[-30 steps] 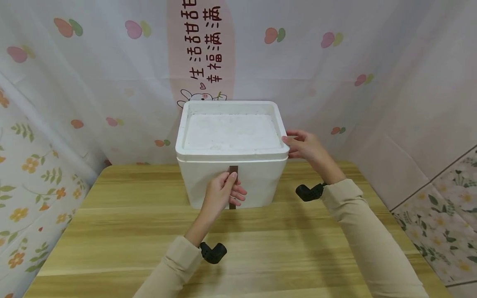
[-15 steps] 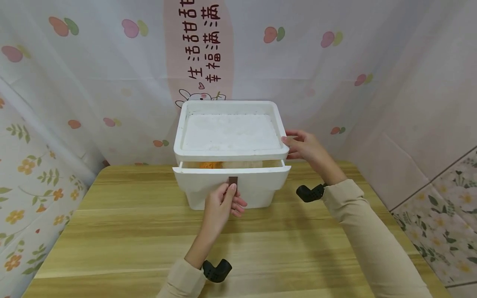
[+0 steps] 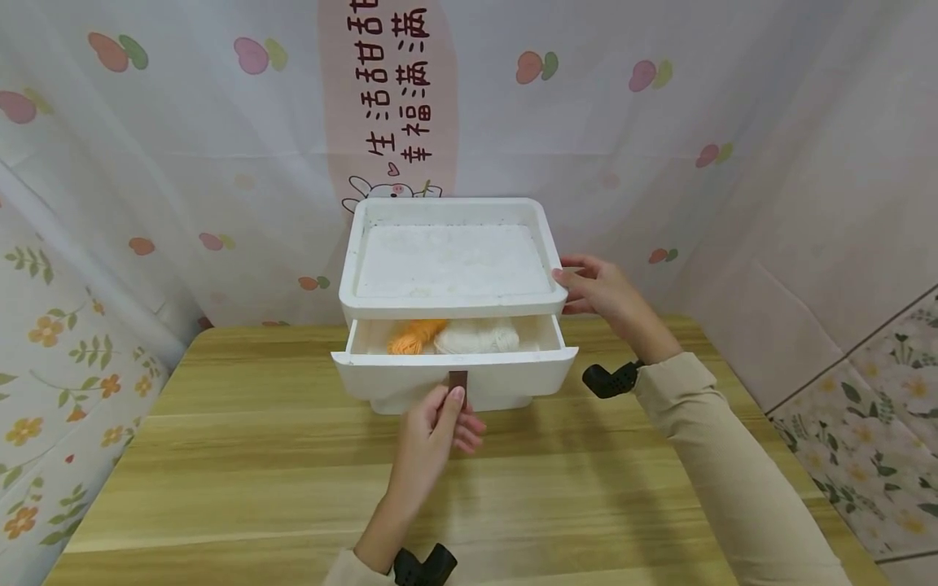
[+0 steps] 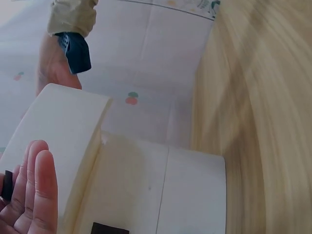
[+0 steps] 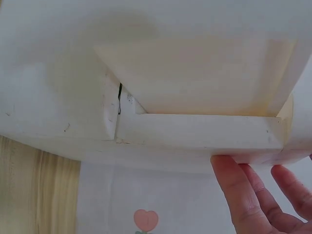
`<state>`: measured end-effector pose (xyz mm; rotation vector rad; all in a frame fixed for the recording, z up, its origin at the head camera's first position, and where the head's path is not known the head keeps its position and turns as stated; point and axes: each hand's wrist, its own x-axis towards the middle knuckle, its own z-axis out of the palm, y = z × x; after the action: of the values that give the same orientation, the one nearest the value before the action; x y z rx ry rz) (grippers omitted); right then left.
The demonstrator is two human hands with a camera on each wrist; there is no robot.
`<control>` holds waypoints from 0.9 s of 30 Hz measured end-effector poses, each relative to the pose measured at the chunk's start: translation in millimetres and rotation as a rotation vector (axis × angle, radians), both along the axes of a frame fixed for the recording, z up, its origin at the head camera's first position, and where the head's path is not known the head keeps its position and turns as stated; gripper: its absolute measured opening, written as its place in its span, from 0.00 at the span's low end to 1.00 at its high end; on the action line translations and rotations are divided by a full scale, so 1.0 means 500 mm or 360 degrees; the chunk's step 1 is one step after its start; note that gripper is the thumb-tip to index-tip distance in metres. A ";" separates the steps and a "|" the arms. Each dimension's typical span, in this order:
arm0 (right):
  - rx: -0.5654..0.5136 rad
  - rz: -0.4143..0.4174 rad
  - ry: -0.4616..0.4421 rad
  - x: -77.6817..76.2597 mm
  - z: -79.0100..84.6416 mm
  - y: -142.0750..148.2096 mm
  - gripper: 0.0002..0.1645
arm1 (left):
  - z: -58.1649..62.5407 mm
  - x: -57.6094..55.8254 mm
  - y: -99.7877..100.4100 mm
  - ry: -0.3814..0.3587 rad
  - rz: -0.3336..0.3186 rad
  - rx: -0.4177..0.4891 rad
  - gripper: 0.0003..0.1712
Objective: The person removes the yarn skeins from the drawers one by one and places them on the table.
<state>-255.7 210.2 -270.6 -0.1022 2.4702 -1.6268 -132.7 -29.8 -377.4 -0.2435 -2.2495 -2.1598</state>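
Note:
On the table stands a white drawer box [image 3: 450, 308] with a recessed top. Its drawer [image 3: 396, 378] is part-way out at the front. My left hand [image 3: 431, 431] pinches the brown pull tab [image 3: 458, 379] between thumb and fingers. Inside the drawer lie an orange yarn bundle [image 3: 416, 335] and a white yarn bundle [image 3: 476, 337], side by side. At the box's right side my right hand [image 3: 599, 286] rests its thumb and fingertips near the top rim. The right wrist view shows those fingers [image 5: 234, 187] touching the white wall from outside.
The wood-grain table [image 3: 256, 456] extends in front and to both sides of the box. A white printed curtain [image 3: 586, 146] hangs close behind it. Black wrist cameras [image 3: 610, 380] sit on both wrists.
My left hand has drawn the drawer toward me by its tab, from shut to part-way out, and the yarn has come into sight. The right hand has stayed in place.

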 end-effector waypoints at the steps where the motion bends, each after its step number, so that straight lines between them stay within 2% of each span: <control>1: 0.0002 -0.0006 -0.0003 0.000 -0.001 0.000 0.37 | 0.000 0.005 0.000 -0.0006 -0.0002 0.0002 0.26; 18: -0.0009 -0.0002 -0.0024 -0.003 -0.004 -0.001 0.38 | 0.010 0.063 -0.005 -0.0002 0.0043 0.0012 0.21; 27: -0.0010 0.0014 -0.0012 -0.005 -0.003 -0.001 0.36 | 0.014 0.078 -0.009 -0.0016 0.0010 0.0024 0.21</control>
<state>-258.1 209.6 -272.2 -0.1070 2.4558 -1.6283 -93.9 -34.0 -370.2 -0.2261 -2.2350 -2.1793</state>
